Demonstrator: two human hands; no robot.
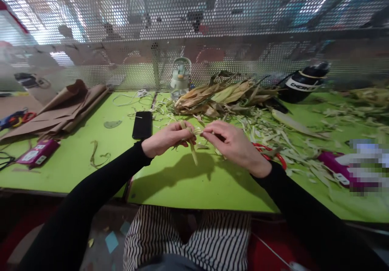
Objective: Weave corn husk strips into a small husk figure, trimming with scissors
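My left hand (172, 137) is closed around a pale green strip of corn husk (193, 152), whose lower end hangs below the fingers. Facing it, my right hand (229, 141) pinches the tip of thin husk strands that stretch across from the left fingers. Both hands are held above the green table (170, 186). Red-handled scissors (281, 160) lie partly hidden behind my right wrist. Just beyond the hands is a pile of dried corn husks (225, 94), with many cut husk shreds (258, 129) scattered to its right.
A black phone (142, 125) lies left of my hands, near folded brown paper (60, 111) and a purple box (38, 153). Behind stand a clear bottle (180, 78) and a tilted black bottle (304, 84). A perforated metal screen (121, 20) closes off the back.
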